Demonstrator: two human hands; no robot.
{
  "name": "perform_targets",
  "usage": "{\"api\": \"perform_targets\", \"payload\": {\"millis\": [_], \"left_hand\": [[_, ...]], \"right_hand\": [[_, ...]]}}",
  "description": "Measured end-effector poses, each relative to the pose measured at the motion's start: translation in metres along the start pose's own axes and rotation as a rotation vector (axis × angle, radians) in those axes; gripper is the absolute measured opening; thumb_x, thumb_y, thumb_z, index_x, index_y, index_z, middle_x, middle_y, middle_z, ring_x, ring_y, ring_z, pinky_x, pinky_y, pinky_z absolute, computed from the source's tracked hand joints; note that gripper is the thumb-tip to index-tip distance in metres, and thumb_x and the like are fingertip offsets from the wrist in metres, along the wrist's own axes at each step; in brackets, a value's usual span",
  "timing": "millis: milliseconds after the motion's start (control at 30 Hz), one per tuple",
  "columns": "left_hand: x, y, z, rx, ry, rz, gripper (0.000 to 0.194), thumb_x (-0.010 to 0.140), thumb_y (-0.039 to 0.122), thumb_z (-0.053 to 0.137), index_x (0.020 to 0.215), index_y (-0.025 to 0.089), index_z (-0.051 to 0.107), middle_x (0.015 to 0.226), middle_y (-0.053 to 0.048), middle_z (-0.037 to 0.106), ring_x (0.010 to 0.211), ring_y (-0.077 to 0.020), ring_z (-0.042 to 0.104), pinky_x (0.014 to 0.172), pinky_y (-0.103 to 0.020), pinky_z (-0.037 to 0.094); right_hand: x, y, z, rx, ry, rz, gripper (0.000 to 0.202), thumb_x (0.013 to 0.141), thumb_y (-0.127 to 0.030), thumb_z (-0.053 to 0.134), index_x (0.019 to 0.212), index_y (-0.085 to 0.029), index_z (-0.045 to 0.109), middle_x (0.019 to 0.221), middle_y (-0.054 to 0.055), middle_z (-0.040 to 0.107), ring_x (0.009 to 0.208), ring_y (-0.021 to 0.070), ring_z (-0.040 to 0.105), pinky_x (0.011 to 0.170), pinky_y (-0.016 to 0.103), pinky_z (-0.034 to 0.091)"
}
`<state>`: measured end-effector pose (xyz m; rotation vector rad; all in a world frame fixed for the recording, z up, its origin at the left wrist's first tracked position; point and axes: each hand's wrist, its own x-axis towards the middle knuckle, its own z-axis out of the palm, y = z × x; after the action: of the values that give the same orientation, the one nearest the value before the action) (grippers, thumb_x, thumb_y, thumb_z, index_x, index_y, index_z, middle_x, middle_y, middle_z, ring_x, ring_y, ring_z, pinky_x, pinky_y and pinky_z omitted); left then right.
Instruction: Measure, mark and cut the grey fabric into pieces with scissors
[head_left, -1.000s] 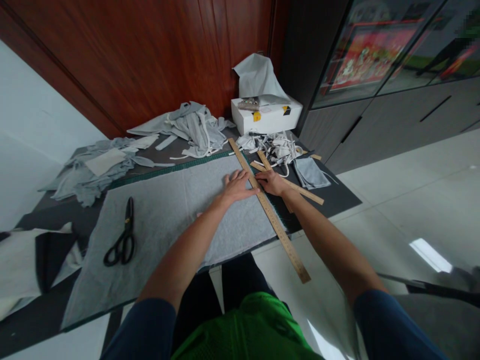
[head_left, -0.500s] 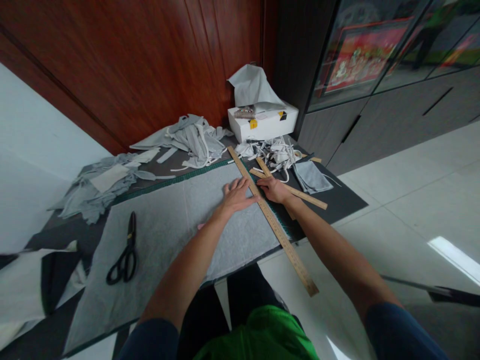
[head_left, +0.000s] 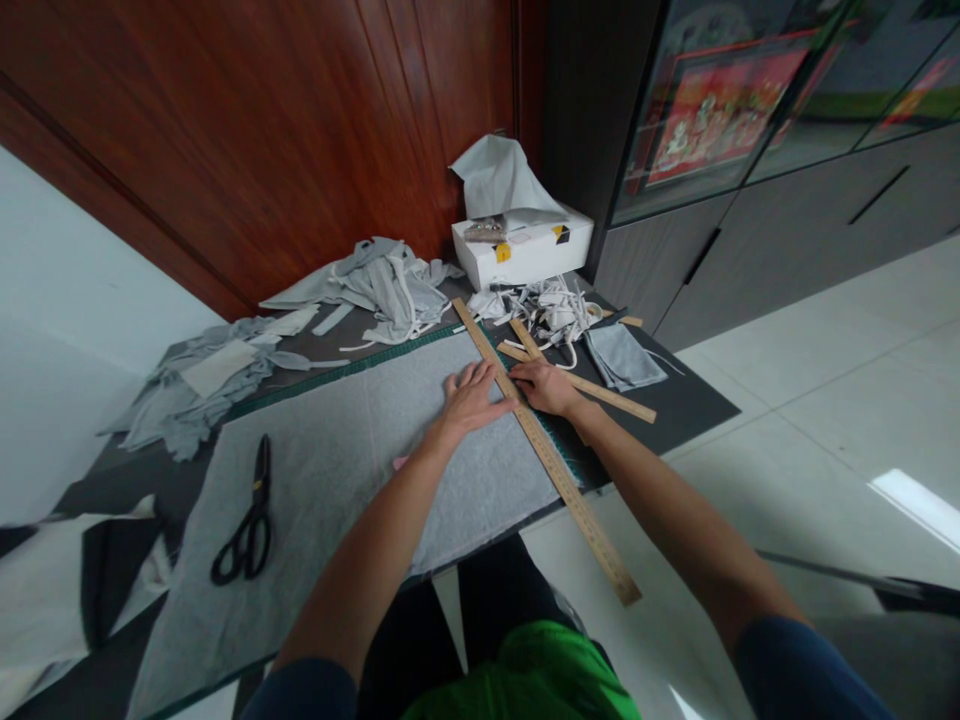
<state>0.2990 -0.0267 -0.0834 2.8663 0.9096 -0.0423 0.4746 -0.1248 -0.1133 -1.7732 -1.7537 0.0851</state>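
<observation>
Spreading: left hand [head_left: 471, 400], fingers apart on the pale grey cloth sheet [head_left: 300, 480], thumb touching the long wooden ruler [head_left: 544, 445].
Right hand [head_left: 544, 385]: fingers bent beside the ruler's right edge; cannot tell whether they grip anything.
Ruler: slanting from centre to lower right, overhanging the sheet.
Black metal scissors [head_left: 257, 505]: on the sheet, left of frame.

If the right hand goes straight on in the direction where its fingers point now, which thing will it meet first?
The right hand would most likely meet the long wooden ruler first; the fingertips are already close beside it. Whether they touch it already, I cannot tell.
</observation>
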Motion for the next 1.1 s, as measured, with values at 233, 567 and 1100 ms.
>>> {"api": "perform_targets", "payload": {"millis": [233, 567, 1100], "left_hand": [[-0.004, -0.001, 0.000, 0.031, 0.046, 0.014, 0.081, 0.094, 0.072, 0.044, 0.161, 0.030, 0.034, 0.172, -0.007, 0.029, 0.158, -0.0319, 0.022, 0.126, -0.054, 0.018], [-0.003, -0.002, 0.003, 0.019, 0.090, 0.034, 0.081, 0.094, 0.071, 0.046, 0.160, 0.024, 0.037, 0.170, -0.010, 0.033, 0.156, -0.0330, 0.026, 0.124, -0.056, 0.019], [-0.001, -0.001, 0.005, -0.030, 0.110, 0.049, 0.080, 0.093, 0.069, 0.051, 0.159, 0.025, 0.040, 0.168, -0.012, 0.037, 0.155, -0.0353, 0.028, 0.123, -0.058, 0.018]], "right_hand": [[0.001, 0.000, 0.003, 0.005, 0.022, -0.062, 0.032, 0.090, -0.008, 0.058, 0.111, -0.019, 0.080, 0.122, 0.009, 0.077, 0.120, 0.0228, 0.070, 0.111, 0.038, 0.050], [0.001, 0.008, 0.010, 0.035, 0.093, -0.134, 0.030, 0.086, -0.006, 0.064, 0.106, -0.020, 0.081, 0.115, 0.009, 0.079, 0.109, 0.0235, 0.074, 0.104, 0.038, 0.054], [0.001, 0.012, 0.010, 0.030, 0.060, -0.109, 0.031, 0.089, -0.007, 0.062, 0.110, -0.018, 0.081, 0.119, 0.011, 0.078, 0.114, 0.0259, 0.072, 0.108, 0.043, 0.052]]}}
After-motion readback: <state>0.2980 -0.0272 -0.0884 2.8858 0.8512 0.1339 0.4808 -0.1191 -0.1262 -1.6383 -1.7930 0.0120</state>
